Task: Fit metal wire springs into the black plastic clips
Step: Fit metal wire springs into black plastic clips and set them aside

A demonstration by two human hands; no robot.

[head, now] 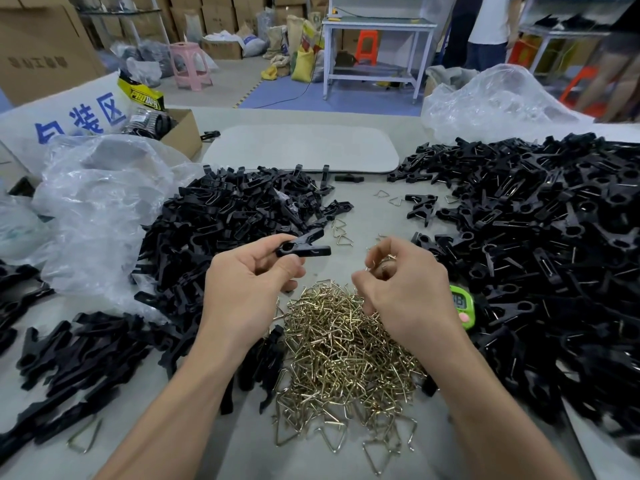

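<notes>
My left hand (249,278) holds a black plastic clip (304,247) above the table, its jaws pointing right. To its right, my right hand (401,282) has its fingers curled around a few metal wire springs (379,263). Below both hands lies a large heap of brass-coloured wire springs (346,362). A pile of black clips (228,230) lies to the left. A bigger pile of clips (540,244) with wire visible in many of them fills the right side.
Clear plastic bags (97,209) lie at the left and back right (491,102). A green timer (462,304) sits beside my right wrist. More black clip parts (69,362) lie at the near left. A grey board (301,148) lies behind. People stand at the back right.
</notes>
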